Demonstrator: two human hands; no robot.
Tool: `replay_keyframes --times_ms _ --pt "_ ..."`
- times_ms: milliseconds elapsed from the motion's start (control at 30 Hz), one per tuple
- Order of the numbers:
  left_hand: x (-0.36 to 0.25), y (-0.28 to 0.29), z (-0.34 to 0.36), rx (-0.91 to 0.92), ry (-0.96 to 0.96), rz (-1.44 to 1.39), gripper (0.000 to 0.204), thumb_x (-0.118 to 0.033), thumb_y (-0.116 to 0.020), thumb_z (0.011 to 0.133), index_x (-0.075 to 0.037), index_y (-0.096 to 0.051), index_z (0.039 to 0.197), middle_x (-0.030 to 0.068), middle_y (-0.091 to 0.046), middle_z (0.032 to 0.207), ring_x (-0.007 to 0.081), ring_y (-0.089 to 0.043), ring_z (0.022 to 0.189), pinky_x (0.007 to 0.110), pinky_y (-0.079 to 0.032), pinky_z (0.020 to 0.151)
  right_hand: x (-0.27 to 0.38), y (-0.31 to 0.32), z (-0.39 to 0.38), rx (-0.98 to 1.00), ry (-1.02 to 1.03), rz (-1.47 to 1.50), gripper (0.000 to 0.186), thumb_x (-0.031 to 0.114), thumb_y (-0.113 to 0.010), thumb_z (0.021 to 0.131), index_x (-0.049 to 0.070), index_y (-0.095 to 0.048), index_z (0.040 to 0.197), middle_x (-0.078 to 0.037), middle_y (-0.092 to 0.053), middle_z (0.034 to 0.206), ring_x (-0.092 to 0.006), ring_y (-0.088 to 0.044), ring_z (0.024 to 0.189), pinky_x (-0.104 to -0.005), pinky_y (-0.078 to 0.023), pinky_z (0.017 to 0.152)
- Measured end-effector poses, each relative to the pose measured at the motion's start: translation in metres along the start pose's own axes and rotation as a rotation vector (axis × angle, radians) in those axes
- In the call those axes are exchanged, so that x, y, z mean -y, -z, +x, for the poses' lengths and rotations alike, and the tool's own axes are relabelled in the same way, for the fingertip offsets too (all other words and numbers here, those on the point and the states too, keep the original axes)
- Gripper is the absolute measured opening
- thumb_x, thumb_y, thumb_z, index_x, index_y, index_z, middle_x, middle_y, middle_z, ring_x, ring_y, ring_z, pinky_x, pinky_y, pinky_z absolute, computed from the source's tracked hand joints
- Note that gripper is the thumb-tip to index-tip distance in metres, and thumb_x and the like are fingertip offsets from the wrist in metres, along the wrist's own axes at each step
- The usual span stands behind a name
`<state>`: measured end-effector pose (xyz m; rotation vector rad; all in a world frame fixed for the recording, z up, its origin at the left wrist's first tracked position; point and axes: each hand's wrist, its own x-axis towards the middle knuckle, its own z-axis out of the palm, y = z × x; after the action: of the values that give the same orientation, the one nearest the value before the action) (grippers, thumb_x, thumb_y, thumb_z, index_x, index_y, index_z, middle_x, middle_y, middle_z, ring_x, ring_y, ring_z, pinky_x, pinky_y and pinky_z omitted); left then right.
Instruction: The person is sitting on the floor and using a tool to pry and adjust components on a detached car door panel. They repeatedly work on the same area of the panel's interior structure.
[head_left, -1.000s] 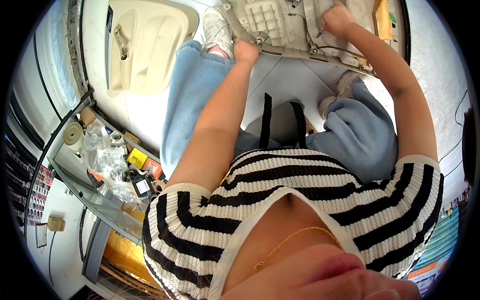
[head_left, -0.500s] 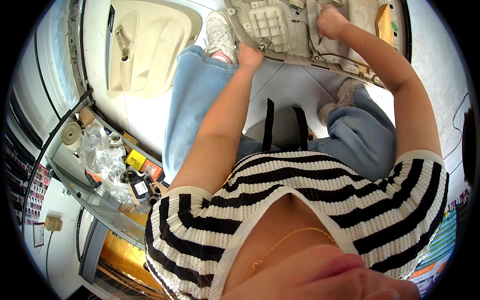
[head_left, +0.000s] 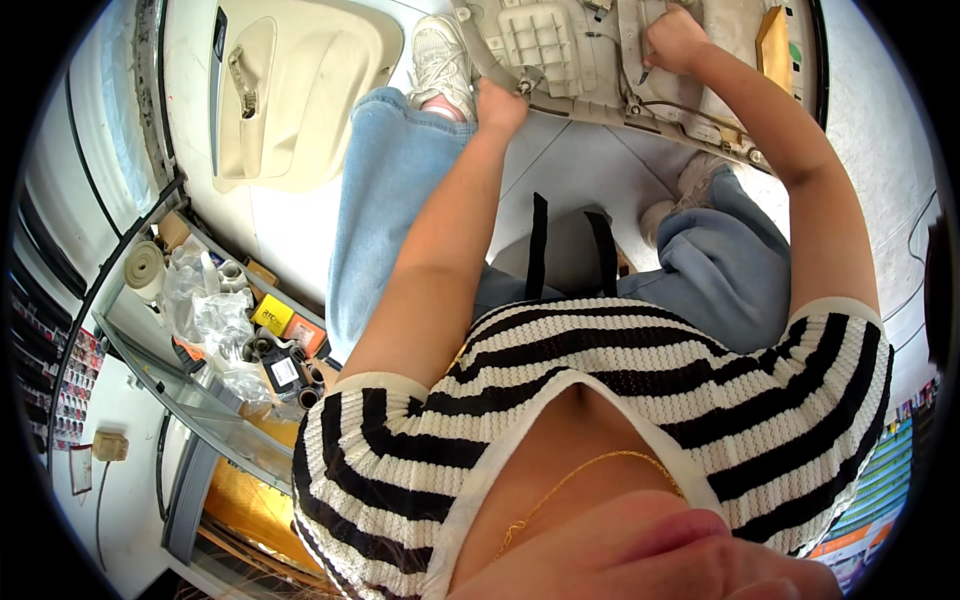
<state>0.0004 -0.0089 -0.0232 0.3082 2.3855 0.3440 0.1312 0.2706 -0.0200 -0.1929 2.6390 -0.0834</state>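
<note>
A cream car door panel (head_left: 545,55) lies back side up at the top, with ribbing, cables and clips. My left hand (head_left: 500,105) is closed on its near edge, beside a small metal fitting (head_left: 530,80). My right hand (head_left: 675,42) is closed around a small thin tool (head_left: 647,74), mostly hidden by the fingers, its dark tip touching the panel near a white strip. A yellow pad (head_left: 772,45) is on the panel to the right of that hand. My left shoe (head_left: 440,65) rests just left of the panel.
A second cream door panel (head_left: 300,90) lies face up at upper left. A glass case (head_left: 170,375) on the left holds plastic bags, boxes and rolls (head_left: 145,265). A grey cushion with black straps (head_left: 565,245) lies between my legs, and a cable (head_left: 915,240) runs along the right.
My right hand dipped slightly toward me half a second ago and is now a little farther up again. My left hand has shifted slightly right along with the panel edge.
</note>
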Motion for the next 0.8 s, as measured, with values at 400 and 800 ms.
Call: replay_keyframes --times_ms 400,800 --pt "-0.001 0.001 0.0 -0.004 0.011 0.038 0.047 -0.012 -0.06 0.075 0.01 -0.036 0.108 0.0301 -0.058 0.097 0.0408 -0.058 0.095 0.041 -0.046 0.084 0.003 -0.029 0.031 -0.186 0.298 -0.158 0.014 0.025 -0.058 0.061 0.015 -0.063 0.053 -0.006 -0.06 0.054 -0.021 -0.059 0.053 -0.0371 -0.045 0.061" --pt "-0.011 0.009 -0.003 0.024 0.038 0.056 0.046 -0.012 -0.059 0.075 0.011 -0.036 0.107 0.0302 -0.058 0.098 0.0398 -0.058 0.095 0.04 -0.046 0.084 0.02 -0.002 0.046 -0.055 0.477 -0.371 0.015 0.021 -0.055 0.067 0.016 -0.066 0.058 0.0 -0.063 0.061 -0.0154 -0.059 0.062 -0.0315 -0.04 0.073"
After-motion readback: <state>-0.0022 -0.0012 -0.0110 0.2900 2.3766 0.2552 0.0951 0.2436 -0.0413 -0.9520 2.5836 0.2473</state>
